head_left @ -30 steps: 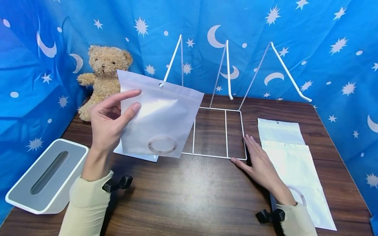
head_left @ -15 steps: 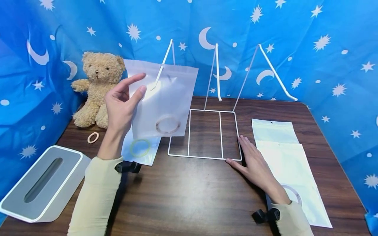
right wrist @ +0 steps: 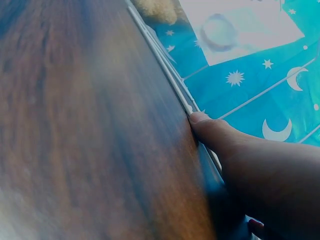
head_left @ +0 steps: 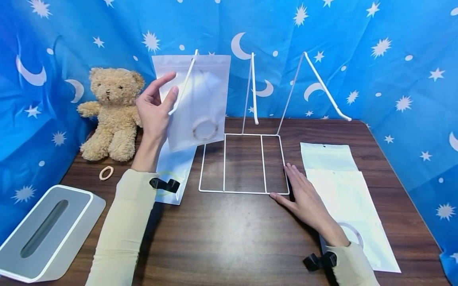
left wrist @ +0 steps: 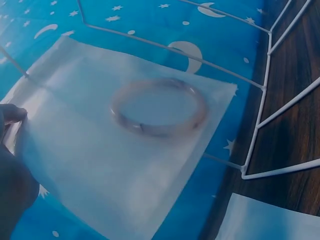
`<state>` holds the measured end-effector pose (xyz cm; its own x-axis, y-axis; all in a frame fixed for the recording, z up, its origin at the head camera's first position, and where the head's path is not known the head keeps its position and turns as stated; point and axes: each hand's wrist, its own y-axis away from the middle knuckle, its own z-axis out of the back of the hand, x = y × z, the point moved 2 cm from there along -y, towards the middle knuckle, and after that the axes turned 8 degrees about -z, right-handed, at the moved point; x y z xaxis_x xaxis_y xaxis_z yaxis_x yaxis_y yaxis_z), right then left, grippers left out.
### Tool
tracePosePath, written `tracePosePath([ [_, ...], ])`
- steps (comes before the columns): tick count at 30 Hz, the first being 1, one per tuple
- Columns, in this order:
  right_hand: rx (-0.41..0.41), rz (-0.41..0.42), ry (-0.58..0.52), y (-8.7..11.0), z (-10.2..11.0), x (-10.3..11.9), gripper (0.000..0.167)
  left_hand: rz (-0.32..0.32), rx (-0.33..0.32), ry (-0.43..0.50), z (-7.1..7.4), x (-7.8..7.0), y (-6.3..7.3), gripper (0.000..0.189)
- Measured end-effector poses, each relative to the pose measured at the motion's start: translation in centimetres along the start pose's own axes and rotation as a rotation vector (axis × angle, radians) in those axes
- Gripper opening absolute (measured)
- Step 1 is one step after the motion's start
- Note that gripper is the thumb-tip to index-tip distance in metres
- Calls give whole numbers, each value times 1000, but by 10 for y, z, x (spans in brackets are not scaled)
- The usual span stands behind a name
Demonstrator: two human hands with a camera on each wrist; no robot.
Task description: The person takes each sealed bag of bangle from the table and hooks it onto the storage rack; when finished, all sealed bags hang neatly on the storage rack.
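My left hand point(head_left: 154, 109) pinches the left edge of a translucent zip bag point(head_left: 211, 89), thumb on the near face. A pale, brownish bangle point(left wrist: 202, 112) shows inside it. The bag's top hole sits high on the left hook point(head_left: 185, 81) of a white wire display rack point(head_left: 243, 193), and the bag hangs slightly tilted. My right hand point(head_left: 309, 200) rests at the front right corner of the rack's base, fingers straight, thumb touching the front wire in the right wrist view. The rack's middle hook point(head_left: 254, 91) and right hook point(head_left: 327, 87) carry nothing.
Overlapping white bags point(head_left: 336, 190) lie right of the rack. Another bag point(head_left: 182, 167) with a yellowish ring lies partly under my left arm. A teddy bear point(head_left: 114, 115), a small wooden ring point(head_left: 106, 173) and a tissue box point(head_left: 46, 234) stand left. A starry curtain point(head_left: 286, 24) backs the table.
My left hand has carried the bag up and back along the left hook, from the hook's front end to near its top. The right hand stays at the rack's corner. The head view has shifted slightly.
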<state>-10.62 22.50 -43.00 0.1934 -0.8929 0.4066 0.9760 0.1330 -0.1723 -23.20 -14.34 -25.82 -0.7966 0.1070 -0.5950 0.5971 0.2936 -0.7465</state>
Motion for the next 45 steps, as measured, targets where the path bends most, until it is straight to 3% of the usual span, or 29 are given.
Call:
tracePosePath([
  [7, -2, 10, -2, -1, -1, 2, 96, -8, 7, -15, 4, 3, -3, 27],
  [15, -8, 15, 0, -3, -1, 2, 96, -73, 123, -72, 14, 3, 0, 24],
  [21, 0, 7, -1, -5, -1, 0, 96, -54, 114, -98, 34, 1, 6, 18],
  [24, 5, 6, -2, -5, -2, -1, 96, 21, 113, -157, 55, 5, 16, 17],
  [27, 13, 1, -1, -5, -2, -1, 97, 157, 197, -381, 77, 10, 35, 21],
  [29, 12, 0, -2, -4, -2, -1, 97, 291, 319, -617, 88, 12, 50, 26],
  [32, 6, 2, -6, -3, -1, -1, 97, 513, 593, -983, 96, 13, 70, 42],
  [34, 1, 5, -11, -2, 0, -2, 96, 636, 760, -1156, 97, 14, 81, 60],
  [36, 2, 4, -14, -2, -1, -2, 96, 735, 855, -1270, 97, 16, 89, 78],
  [40, 14, -6, -13, -1, -3, -3, 96, 830, 867, -1373, 96, 20, 96, 101],
  [45, 16, -3, -12, -3, -3, -2, 96, 831, 825, -1403, 100, 25, 98, 104],
])
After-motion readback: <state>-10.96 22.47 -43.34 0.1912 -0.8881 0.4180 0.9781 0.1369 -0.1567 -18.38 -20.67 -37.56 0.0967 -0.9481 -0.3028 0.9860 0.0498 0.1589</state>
